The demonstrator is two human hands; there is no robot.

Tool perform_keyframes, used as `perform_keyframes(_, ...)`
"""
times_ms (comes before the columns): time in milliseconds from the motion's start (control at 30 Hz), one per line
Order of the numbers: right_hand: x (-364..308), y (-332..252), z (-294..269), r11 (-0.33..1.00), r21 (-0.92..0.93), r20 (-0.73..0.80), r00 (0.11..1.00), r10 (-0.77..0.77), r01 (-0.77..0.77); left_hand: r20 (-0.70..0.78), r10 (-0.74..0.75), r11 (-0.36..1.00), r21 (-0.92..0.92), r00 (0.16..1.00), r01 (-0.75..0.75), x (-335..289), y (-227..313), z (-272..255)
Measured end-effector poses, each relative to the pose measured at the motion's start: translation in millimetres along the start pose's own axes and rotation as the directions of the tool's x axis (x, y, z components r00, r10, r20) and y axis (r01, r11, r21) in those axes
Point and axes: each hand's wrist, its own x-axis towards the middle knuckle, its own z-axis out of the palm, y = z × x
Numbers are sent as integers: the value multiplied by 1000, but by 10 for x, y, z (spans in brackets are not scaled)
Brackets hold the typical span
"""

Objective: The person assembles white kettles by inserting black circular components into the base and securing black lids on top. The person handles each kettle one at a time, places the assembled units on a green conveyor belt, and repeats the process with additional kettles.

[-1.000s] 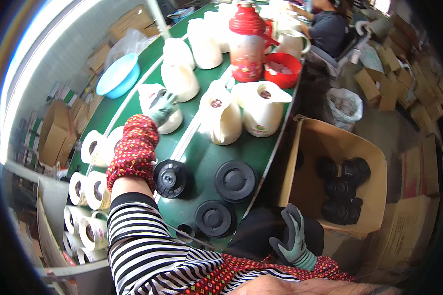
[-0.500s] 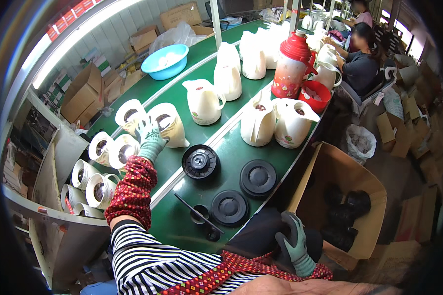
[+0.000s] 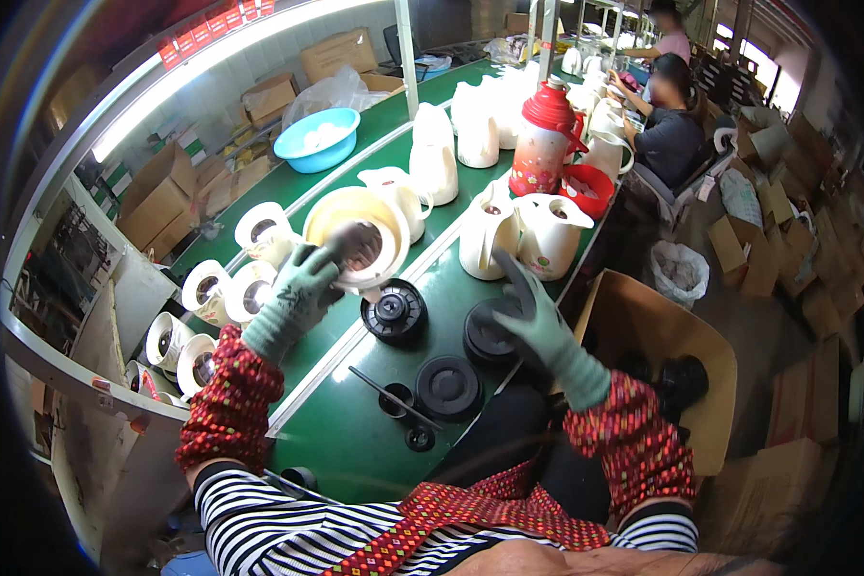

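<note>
My left hand (image 3: pixel 298 298), in a grey-green work glove, grips a cream vacuum jug (image 3: pixel 319 230) lifted above the green bench. The jug lies tilted with its round open end towards me, partly blurred. Over the front of the bench, my gloved right hand (image 3: pixel 542 331) is empty, its fingers spread. Below it sits a black round part (image 3: pixel 485 336), partly hidden by the hand. Nearby are a black ribbed disc (image 3: pixel 394 309), another flat black disc (image 3: pixel 448 388), and a small black cup (image 3: pixel 395 398) with a thin dark rod (image 3: pixel 379 389) across it.
Several open-ended jugs (image 3: pixel 204 285) lie at the left. White jugs (image 3: pixel 553 235) stand beyond my right hand, near a red flask (image 3: pixel 544 144) and red bowl (image 3: pixel 590 187). A blue basin (image 3: pixel 317 141) sits farther back. At right is a cardboard box (image 3: pixel 710 350); a co-worker (image 3: pixel 667 130) sits beyond.
My left hand has lifted the jug off the bench and tipped its open end towards me. My right hand has risen from my lap and reached forward over the bench.
</note>
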Motion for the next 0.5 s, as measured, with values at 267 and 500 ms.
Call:
perform_keyframes(267, -285, -89, -96, 624, 543, 494, 815, 303, -561, 40, 504, 825, -319, 863, -467, -12, 1389, -367)
perform_keyframes(500, -1813, -11, -357, 218, 823, 327, 752, 573, -524, 256, -334, 90, -949, 907, 301, -715, 1434, 747)
